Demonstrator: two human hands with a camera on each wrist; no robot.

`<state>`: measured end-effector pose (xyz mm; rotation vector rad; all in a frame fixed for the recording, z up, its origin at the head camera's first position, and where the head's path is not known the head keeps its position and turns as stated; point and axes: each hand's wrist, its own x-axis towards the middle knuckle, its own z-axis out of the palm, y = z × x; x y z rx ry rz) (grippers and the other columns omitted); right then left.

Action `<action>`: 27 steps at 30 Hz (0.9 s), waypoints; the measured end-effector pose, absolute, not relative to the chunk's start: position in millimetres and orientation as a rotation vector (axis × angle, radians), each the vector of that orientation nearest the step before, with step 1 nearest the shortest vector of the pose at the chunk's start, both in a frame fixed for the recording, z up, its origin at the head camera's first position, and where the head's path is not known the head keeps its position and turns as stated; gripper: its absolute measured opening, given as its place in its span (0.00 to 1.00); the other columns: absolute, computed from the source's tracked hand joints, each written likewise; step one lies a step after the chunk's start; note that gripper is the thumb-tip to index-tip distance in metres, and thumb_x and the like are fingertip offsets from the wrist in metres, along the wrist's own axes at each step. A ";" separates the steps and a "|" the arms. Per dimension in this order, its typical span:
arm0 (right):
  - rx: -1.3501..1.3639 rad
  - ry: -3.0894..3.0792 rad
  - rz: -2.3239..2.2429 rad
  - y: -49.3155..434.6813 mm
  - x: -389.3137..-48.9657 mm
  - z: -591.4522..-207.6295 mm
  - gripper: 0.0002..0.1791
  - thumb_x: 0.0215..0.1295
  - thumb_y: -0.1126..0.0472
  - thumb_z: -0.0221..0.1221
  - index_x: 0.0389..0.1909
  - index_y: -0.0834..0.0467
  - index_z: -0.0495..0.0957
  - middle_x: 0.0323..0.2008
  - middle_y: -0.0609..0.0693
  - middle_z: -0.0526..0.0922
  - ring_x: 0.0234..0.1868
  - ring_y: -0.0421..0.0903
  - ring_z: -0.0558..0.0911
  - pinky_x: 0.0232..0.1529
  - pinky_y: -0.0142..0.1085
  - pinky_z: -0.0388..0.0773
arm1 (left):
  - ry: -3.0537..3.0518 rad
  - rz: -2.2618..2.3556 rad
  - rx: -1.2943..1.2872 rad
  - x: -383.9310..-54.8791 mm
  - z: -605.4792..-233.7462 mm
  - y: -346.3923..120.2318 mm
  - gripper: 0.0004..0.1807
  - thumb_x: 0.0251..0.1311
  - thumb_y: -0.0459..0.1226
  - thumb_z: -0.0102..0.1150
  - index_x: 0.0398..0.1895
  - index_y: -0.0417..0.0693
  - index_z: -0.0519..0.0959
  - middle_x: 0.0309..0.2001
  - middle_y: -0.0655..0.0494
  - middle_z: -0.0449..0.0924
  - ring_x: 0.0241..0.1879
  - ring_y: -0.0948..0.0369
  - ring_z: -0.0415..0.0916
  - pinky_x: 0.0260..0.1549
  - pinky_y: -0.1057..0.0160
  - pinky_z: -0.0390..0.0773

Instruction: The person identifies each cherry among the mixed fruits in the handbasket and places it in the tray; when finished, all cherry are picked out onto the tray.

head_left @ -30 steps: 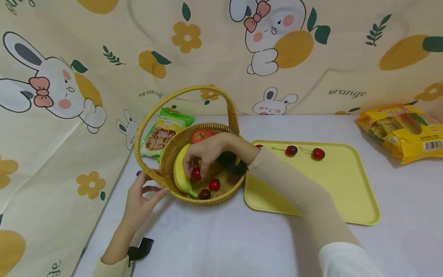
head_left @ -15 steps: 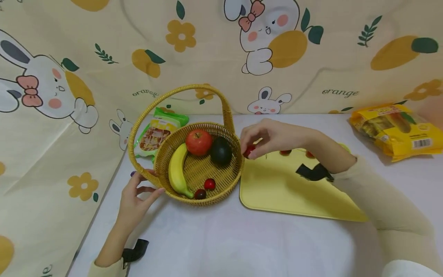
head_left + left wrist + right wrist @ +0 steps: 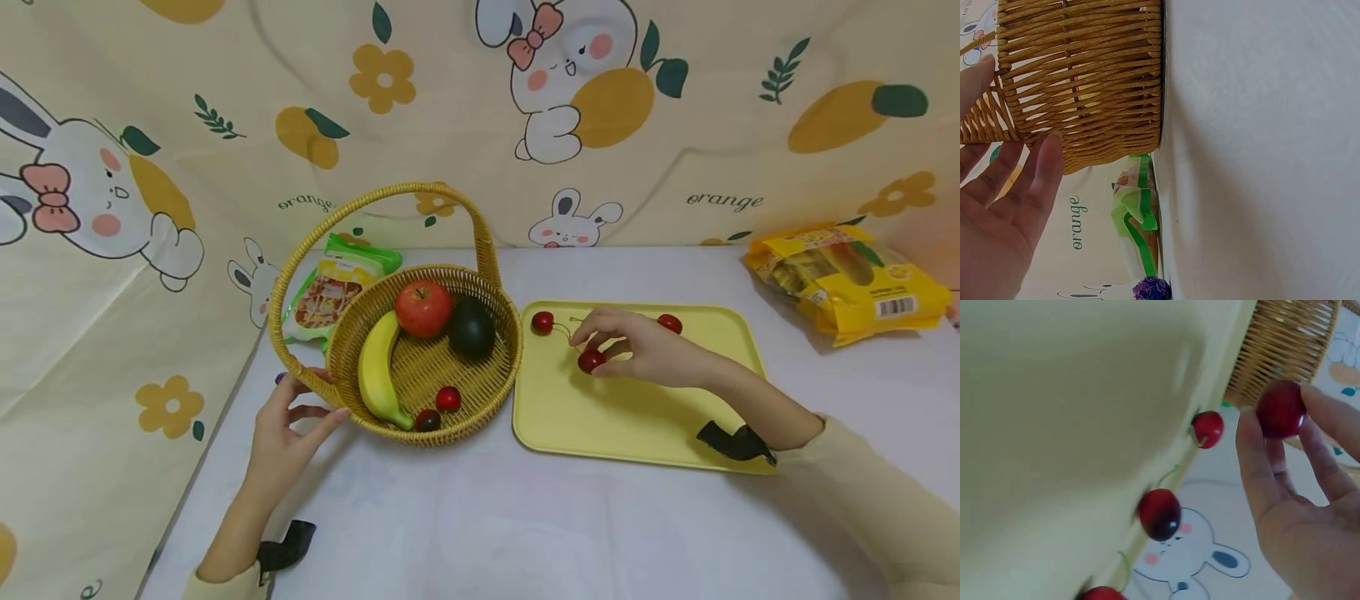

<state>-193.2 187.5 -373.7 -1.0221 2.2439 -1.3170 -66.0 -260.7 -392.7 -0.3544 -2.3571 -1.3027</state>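
My right hand (image 3: 652, 354) pinches a dark red cherry (image 3: 591, 361) between thumb and fingers, above the yellow tray (image 3: 600, 425). Close to the camera in the right wrist view is that same cherry (image 3: 1281, 409). Along the tray's far edge lie stemmed cherries, one at the left corner (image 3: 542, 323), another (image 3: 1160, 514) largely behind my hand in the head view, and a third (image 3: 670, 323) to the right. My left hand (image 3: 285, 437) holds the wicker basket (image 3: 513, 362) at its left rim by the handle's base. A banana (image 3: 378, 371), a red apple (image 3: 423, 308), a dark avocado (image 3: 472, 327) and two cherries (image 3: 448, 398) lie in the basket.
Behind the basket on the left lies a green and yellow food packet (image 3: 330, 292). A purple wrapped ball (image 3: 1152, 289) sits near it. A yellow snack bag (image 3: 847, 283) lies at the back right. Patterned cloth (image 3: 450, 108) hangs behind the white table (image 3: 480, 525).
My right hand has lifted a cherry out of the basket and carried it right, over the tray. The left hand keeps its hold on the basket. The head view has shifted slightly right.
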 end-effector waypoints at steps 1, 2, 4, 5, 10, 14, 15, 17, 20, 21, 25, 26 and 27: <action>-1.020 2.236 -1.319 188.7 -193.7 -376.9 0.19 0.57 0.76 0.66 0.51 0.66 0.77 0.49 0.61 0.79 0.50 0.53 0.80 0.50 0.41 0.83 | -2.360 -1.303 -0.350 -66.1 -393.3 -261.2 0.30 0.43 0.14 0.68 0.54 0.28 0.72 0.49 0.34 0.75 0.48 0.65 0.74 0.36 0.74 0.80; -1.019 2.228 -1.315 189.5 -194.6 -380.1 0.19 0.57 0.77 0.67 0.50 0.67 0.78 0.48 0.60 0.79 0.49 0.54 0.80 0.50 0.41 0.83 | -2.363 -1.303 -0.345 -66.7 -394.9 -262.5 0.30 0.43 0.14 0.69 0.54 0.29 0.72 0.49 0.35 0.75 0.48 0.65 0.74 0.36 0.74 0.80; -1.030 2.240 -1.270 190.6 -196.5 -385.5 0.17 0.57 0.76 0.67 0.48 0.66 0.79 0.47 0.58 0.79 0.48 0.52 0.80 0.50 0.40 0.83 | -2.372 -1.293 -0.345 -68.5 -399.7 -266.3 0.31 0.43 0.15 0.70 0.55 0.30 0.72 0.50 0.37 0.76 0.49 0.66 0.74 0.36 0.74 0.80; -1.036 2.250 -1.237 190.3 -197.6 -388.0 0.16 0.57 0.76 0.67 0.47 0.66 0.80 0.46 0.56 0.80 0.47 0.52 0.80 0.50 0.40 0.83 | -2.377 -1.286 -0.349 -69.3 -402.0 -268.2 0.31 0.43 0.15 0.70 0.55 0.31 0.73 0.50 0.38 0.76 0.49 0.66 0.74 0.36 0.75 0.80; -1.063 2.333 -1.066 188.7 -200.4 -394.7 0.15 0.57 0.73 0.68 0.46 0.61 0.82 0.45 0.50 0.81 0.43 0.47 0.80 0.46 0.39 0.83 | -2.370 -1.275 -0.383 -68.7 -400.7 -267.5 0.31 0.43 0.14 0.69 0.54 0.29 0.72 0.49 0.37 0.76 0.49 0.67 0.74 0.36 0.76 0.80; -1.060 2.367 -1.030 189.6 -200.2 -394.5 0.16 0.56 0.74 0.68 0.46 0.60 0.82 0.45 0.50 0.81 0.41 0.47 0.80 0.43 0.39 0.82 | -2.343 -1.293 -0.405 -63.5 -385.5 -256.2 0.29 0.44 0.13 0.67 0.52 0.26 0.72 0.48 0.34 0.75 0.48 0.67 0.74 0.36 0.76 0.80; -1.059 2.367 -1.032 189.9 -200.0 -394.1 0.16 0.56 0.74 0.68 0.46 0.60 0.82 0.45 0.50 0.81 0.41 0.47 0.80 0.43 0.39 0.82 | -2.332 -1.301 -0.410 -62.8 -383.0 -254.0 0.28 0.44 0.13 0.67 0.52 0.26 0.72 0.47 0.34 0.75 0.48 0.67 0.74 0.36 0.76 0.79; -1.062 2.379 -1.017 190.3 -200.2 -393.1 0.16 0.56 0.74 0.68 0.46 0.60 0.82 0.46 0.50 0.81 0.42 0.47 0.79 0.44 0.41 0.82 | -2.320 -1.307 -0.418 -62.1 -379.3 -250.9 0.27 0.44 0.14 0.67 0.51 0.25 0.72 0.47 0.34 0.75 0.48 0.67 0.74 0.36 0.76 0.79; -1.085 2.422 -0.983 187.1 -201.5 -386.3 0.15 0.57 0.73 0.68 0.45 0.59 0.82 0.46 0.49 0.80 0.44 0.49 0.78 0.47 0.45 0.80 | -2.323 -1.304 -0.418 -62.3 -378.3 -250.0 0.27 0.44 0.14 0.67 0.51 0.25 0.72 0.47 0.34 0.75 0.48 0.67 0.74 0.36 0.76 0.79; -1.103 2.439 -0.989 184.3 -202.7 -381.8 0.15 0.57 0.72 0.68 0.45 0.59 0.82 0.46 0.49 0.80 0.44 0.50 0.78 0.46 0.46 0.80 | -2.329 -1.298 -0.412 -63.1 -381.1 -251.8 0.28 0.44 0.13 0.67 0.52 0.25 0.72 0.47 0.34 0.75 0.48 0.66 0.74 0.36 0.76 0.79; -1.220 2.480 -1.148 161.5 -208.8 -354.8 0.11 0.61 0.71 0.66 0.43 0.57 0.81 0.43 0.48 0.81 0.43 0.51 0.78 0.43 0.47 0.79 | -2.352 -1.289 -0.390 -67.2 -396.6 -263.2 0.30 0.43 0.14 0.69 0.54 0.28 0.73 0.49 0.35 0.75 0.48 0.66 0.74 0.36 0.75 0.80; -1.265 2.465 -1.218 152.8 -210.1 -347.2 0.10 0.62 0.71 0.65 0.43 0.58 0.81 0.42 0.48 0.82 0.42 0.50 0.78 0.42 0.46 0.79 | -2.354 -1.291 -0.392 -68.3 -401.5 -266.6 0.31 0.43 0.14 0.69 0.55 0.29 0.73 0.49 0.36 0.76 0.49 0.66 0.74 0.36 0.76 0.80; -1.307 2.437 -1.287 142.9 -211.6 -340.6 0.10 0.62 0.72 0.64 0.43 0.58 0.81 0.41 0.49 0.82 0.41 0.50 0.78 0.40 0.45 0.79 | -2.360 -1.296 -0.390 -69.5 -405.7 -269.7 0.31 0.43 0.15 0.70 0.55 0.30 0.73 0.50 0.38 0.76 0.49 0.66 0.74 0.36 0.76 0.80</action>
